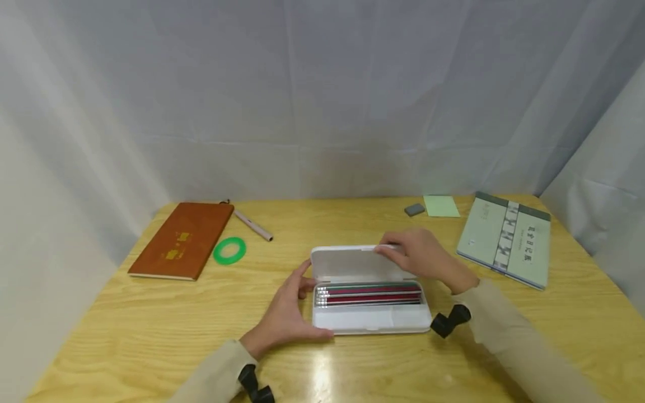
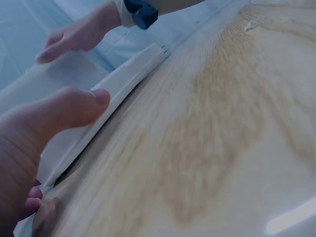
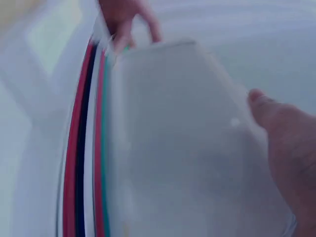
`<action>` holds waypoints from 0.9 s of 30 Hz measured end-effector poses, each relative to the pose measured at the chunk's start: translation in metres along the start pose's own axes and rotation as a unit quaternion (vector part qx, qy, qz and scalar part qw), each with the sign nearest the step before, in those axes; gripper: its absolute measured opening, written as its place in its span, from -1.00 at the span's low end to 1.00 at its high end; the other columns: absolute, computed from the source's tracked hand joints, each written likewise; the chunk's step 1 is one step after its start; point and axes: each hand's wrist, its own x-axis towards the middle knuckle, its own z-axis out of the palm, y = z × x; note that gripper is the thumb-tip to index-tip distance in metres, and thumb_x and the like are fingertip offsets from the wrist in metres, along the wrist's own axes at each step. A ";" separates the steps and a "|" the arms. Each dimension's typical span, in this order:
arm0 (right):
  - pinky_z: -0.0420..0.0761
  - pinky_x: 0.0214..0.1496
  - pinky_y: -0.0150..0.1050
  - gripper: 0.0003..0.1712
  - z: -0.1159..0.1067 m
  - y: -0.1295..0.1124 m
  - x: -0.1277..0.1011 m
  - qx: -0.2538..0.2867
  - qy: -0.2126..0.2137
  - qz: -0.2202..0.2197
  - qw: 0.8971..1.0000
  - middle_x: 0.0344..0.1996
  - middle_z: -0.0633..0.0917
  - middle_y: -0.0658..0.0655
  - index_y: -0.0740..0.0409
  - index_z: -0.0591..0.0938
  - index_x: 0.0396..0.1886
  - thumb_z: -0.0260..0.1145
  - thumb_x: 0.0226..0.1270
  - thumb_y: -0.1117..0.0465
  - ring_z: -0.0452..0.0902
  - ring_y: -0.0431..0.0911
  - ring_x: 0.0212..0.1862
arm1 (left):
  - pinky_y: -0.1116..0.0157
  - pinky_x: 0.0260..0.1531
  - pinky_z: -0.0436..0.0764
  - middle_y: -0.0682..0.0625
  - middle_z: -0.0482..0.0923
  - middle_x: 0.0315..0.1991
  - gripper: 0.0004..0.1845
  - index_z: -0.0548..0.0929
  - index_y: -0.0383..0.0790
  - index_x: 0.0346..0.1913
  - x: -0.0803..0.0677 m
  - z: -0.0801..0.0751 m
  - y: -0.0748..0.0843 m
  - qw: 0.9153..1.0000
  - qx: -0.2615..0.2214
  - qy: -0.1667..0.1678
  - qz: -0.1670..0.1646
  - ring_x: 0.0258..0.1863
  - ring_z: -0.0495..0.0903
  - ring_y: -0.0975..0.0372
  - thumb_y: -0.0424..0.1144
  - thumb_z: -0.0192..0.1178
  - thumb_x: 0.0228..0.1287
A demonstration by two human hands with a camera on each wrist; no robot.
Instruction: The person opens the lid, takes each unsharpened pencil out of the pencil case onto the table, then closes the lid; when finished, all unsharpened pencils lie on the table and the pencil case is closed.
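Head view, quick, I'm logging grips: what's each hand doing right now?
Left hand: holding the white pencil case at its left end.
Right hand: holding the raised lid by its top edge.

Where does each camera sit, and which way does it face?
Head: on the head, facing forward and down at the pencil case; left hand, right hand, sleeves show.
Left wrist: on that wrist, facing case and table; both hands show.
Right wrist: likewise, facing lid and pencils; both hands show.
Wrist views share the lid.

White rectangular pencil case (image 1: pixel 355 320) flat before you | lid (image 1: pixel 346 264) tilted up, pinched in your right hand (image 1: pixel 422 253) | left end held by your left hand (image 1: pixel 283 314) | red, green, dark pencils (image 1: pixel 372 293) lying lengthwise inside
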 end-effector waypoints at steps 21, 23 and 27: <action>0.48 -0.47 -0.23 -0.81 0.014 0.003 -0.009 -0.077 0.202 -0.083 0.973 -0.47 0.53 0.14 0.29 0.62 -0.26 0.24 0.16 0.27 0.44 -0.08 -0.42 | 0.23 0.03 0.50 0.10 0.46 0.09 0.57 -0.11 0.07 0.55 -0.001 0.001 0.002 0.999 0.041 -0.018 -0.014 -0.06 0.38 0.28 0.17 0.66 -0.68; 0.45 -0.51 -0.34 -0.85 0.016 -0.003 -0.017 -0.053 0.155 -0.082 0.983 -0.51 0.52 0.05 0.24 0.62 -0.27 0.28 0.14 0.31 0.38 -0.19 -0.47 | 0.23 0.03 0.50 0.09 0.46 0.09 0.57 -0.11 0.07 0.55 -0.001 0.001 0.002 0.999 0.039 -0.019 -0.015 -0.06 0.38 0.27 0.16 0.66 -0.68; 0.35 -0.53 -0.47 -0.84 0.020 -0.009 -0.032 0.013 0.008 -0.039 0.999 -0.61 0.46 -0.13 0.13 0.65 -0.24 0.39 0.15 0.31 0.25 -0.38 -0.56 | 0.22 0.03 0.50 0.09 0.45 0.09 0.57 -0.11 0.08 0.54 0.000 0.001 0.003 0.999 0.036 -0.021 -0.017 -0.06 0.37 0.28 0.15 0.67 -0.68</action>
